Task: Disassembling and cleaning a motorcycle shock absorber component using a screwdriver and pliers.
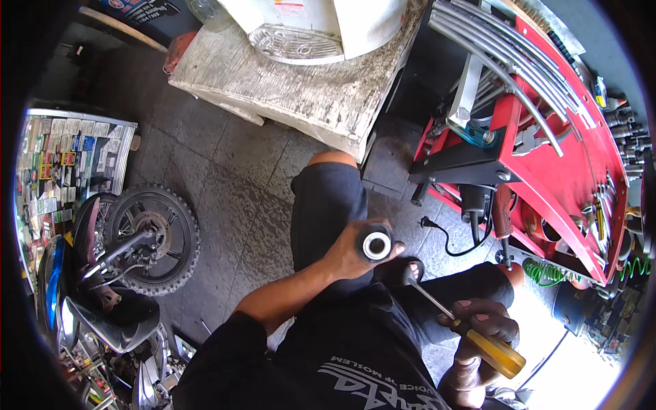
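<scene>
My left hand [339,258] is wrapped round a dark cylindrical part [375,244]. Its end faces up and shows a bright metal ring with a round hole in the middle. In my right hand [471,369] is a screwdriver [497,353] with a translucent yellow handle. Fingers and thumb close round the handle, and the thin shaft points up and to the left. The shaft's end lies right of the cylindrical part and apart from it. The lower length of the cylindrical part is hidden by my hand.
A worn wooden bench [280,85] stands ahead, carrying a white appliance [369,31]. To the right is a red tool cart [581,171] with metal tubes and wrenches. A motorcycle wheel [152,239] and a glass display case [75,160] are at left. A black plug cord [447,242] lies nearby.
</scene>
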The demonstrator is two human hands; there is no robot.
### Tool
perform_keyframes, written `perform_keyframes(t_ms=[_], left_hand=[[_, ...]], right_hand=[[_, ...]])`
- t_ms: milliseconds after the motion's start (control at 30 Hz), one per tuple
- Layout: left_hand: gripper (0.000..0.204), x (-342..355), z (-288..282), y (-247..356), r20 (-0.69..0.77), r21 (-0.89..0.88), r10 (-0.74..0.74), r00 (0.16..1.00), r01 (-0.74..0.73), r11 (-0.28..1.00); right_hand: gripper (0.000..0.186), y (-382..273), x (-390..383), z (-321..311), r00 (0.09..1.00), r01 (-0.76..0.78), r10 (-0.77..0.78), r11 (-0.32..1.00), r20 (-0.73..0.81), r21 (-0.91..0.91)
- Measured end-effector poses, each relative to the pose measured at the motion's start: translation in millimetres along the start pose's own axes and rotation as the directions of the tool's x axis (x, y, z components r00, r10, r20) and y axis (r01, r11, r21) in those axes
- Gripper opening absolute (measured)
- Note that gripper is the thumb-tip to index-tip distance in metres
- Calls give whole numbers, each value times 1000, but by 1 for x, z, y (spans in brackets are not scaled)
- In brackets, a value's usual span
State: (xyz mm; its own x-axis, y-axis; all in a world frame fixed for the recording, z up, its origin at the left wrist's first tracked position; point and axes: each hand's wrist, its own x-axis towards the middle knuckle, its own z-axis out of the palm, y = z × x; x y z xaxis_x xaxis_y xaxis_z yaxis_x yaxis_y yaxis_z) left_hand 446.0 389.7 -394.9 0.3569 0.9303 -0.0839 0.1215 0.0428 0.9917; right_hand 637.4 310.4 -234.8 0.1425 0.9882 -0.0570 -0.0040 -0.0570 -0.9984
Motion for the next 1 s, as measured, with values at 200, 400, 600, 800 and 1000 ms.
perform_keyframes(t_ms=[200, 400, 600, 800, 1000], left_hand=[[30, -2, -1, 5, -19, -16, 35, 999, -35, 999], [30, -3, -5, 12, -1, -11, 41, 999, -41, 999], [26, -3, -3, 12, -38, 20, 16, 999, -15, 1000], [28, -6, 0, 5, -6, -22, 26, 1000, -26, 999], [28, -6, 0, 5, 12, 5, 30, 999, -30, 1000]], right_hand=[[48, 2, -2, 2, 1000, -6, 5, 999, -29, -34], [51, 4, 1, 1, 999, -36, 38, 998, 25, -60], [51, 2, -6, 6, 999, -28, 27, 998, -24, -47], [53, 2, -3, 0, 998, -30, 33, 997, 44, -70], [53, 6, -3, 0, 997, -16, 24, 995, 77, -99]])
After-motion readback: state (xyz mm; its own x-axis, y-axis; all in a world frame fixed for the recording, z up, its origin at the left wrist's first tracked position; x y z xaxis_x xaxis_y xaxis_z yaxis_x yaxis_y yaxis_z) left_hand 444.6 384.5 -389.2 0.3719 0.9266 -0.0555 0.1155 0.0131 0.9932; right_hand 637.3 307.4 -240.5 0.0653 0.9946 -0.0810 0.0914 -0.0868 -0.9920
